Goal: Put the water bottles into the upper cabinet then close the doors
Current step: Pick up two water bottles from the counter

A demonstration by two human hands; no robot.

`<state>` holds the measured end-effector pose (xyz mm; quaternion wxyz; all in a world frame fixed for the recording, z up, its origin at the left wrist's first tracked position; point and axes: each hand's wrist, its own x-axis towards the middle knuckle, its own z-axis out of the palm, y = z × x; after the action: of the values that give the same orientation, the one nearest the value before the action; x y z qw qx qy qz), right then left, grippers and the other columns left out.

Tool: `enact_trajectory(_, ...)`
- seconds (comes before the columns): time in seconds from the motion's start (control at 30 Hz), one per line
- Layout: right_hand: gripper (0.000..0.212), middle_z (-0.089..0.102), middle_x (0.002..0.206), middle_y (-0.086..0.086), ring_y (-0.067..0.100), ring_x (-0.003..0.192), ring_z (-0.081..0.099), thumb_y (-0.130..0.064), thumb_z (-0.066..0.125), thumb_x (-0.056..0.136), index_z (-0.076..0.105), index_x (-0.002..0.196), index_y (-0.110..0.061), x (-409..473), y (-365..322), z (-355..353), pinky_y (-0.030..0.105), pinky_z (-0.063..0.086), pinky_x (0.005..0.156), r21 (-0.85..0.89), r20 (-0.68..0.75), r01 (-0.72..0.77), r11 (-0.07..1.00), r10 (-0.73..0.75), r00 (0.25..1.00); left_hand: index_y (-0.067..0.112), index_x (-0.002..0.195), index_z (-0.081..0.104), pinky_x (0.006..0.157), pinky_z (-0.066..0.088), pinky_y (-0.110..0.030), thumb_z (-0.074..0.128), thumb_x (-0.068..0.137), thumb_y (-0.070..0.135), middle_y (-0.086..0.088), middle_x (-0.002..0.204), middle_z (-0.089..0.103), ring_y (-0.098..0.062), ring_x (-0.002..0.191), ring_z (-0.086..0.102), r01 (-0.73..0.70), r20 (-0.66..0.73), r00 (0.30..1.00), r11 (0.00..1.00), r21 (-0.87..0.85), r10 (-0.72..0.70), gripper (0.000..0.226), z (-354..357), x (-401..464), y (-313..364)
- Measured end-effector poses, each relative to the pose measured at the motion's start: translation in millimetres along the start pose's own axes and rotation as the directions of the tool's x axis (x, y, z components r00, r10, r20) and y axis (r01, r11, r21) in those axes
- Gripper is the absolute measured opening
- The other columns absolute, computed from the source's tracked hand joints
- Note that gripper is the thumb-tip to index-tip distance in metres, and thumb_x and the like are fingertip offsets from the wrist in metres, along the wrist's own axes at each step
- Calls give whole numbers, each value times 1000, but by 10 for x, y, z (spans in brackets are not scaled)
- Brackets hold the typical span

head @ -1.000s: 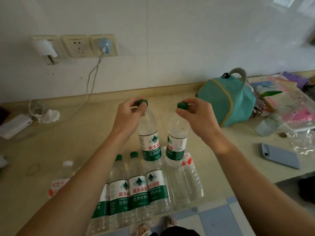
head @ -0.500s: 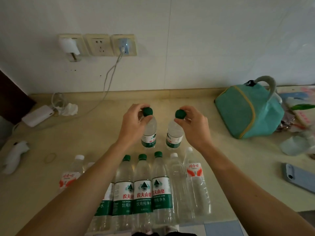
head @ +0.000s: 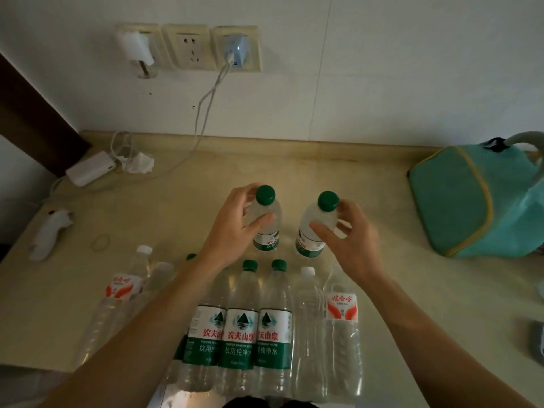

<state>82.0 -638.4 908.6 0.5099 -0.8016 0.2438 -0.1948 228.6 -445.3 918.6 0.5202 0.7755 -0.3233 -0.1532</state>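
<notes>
Both hands slid from caps to shoulders: left hand (head: 235, 228) grips left bottle (head: 266, 222), right hand (head: 346, 240) right bottle (head: 316, 228).

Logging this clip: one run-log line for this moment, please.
left hand: holds green-cap bottle | right hand: holds second green-cap bottle | counter: more bottles | cabinet: unseen

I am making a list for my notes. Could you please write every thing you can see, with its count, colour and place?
held bottles: 2, green caps, one per hand
lying bottles: about 7, green or white caps, counter's near edge
counter: 1, beige, under everything
bag: 1, teal, right
sockets: 3, cream, wall
cable: 1, white, from right socket
power bank: 1, white, left
tissue: 1, white, beside power bank
rubber band: 1, left
left hand: grips left bottle
right hand: grips right bottle
</notes>
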Motion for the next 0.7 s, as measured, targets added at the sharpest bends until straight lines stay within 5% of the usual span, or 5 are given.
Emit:
enact_trajectory(0.13, 71, 64, 120, -22, 1, 113, 62, -61, 82, 65, 49, 125, -43, -7, 365, 136, 30, 53, 97, 34, 150, -145, 989, 139, 979, 46, 140, 36, 108, 38, -23, 82, 81, 39, 12, 143, 47, 3, 130, 45, 127, -51, 991, 991, 30, -126, 76, 182, -109, -248)
enact_trajectory(0.33, 71, 67, 112, -18, -5, 100, 65, -36, 89, 71, 52, 131, -29, 77, 557, 338, 18, 56, 81, -4, 154, -203, 979, 201, 967, 27, 138, 40, 87, 39, 1, 89, 75, 28, 24, 122, 55, 19, 111, 51, 229, -124, 965, 973, -20, -230, 80, 462, -124, -496)
enact_trajectory(0.43, 72, 67, 111, -18, -3, 99, 65, -36, 90, 69, 53, 131, -28, 60, 563, 397, 16, 55, 78, -14, 108, -211, 977, 211, 972, 27, 132, 42, 83, 43, -1, 89, 73, 28, 21, 117, 58, 14, 107, 56, 229, -160, 959, 972, -51, -235, 75, 520, -113, -538)
enact_trajectory(0.57, 68, 71, 108, -11, 6, 98, 68, -33, 91, 67, 57, 126, -24, 27, 506, 438, 34, 60, 86, 20, 18, -247, 969, 246, 969, 27, 127, 46, 81, 47, -6, 90, 72, 25, 18, 114, 61, 6, 105, 59, 215, -171, 958, 972, -91, -228, 71, 497, -92, -557)
enact_trajectory(0.7, 61, 72, 100, -13, 0, 89, 69, -33, 91, 65, 61, 118, -25, -84, 276, 421, 28, 61, 78, 63, -115, -248, 967, 253, 960, 28, 124, 46, 77, 49, -16, 91, 70, 28, 12, 112, 62, -4, 101, 62, 216, -128, 966, 973, -85, -225, 70, 372, -110, -494)
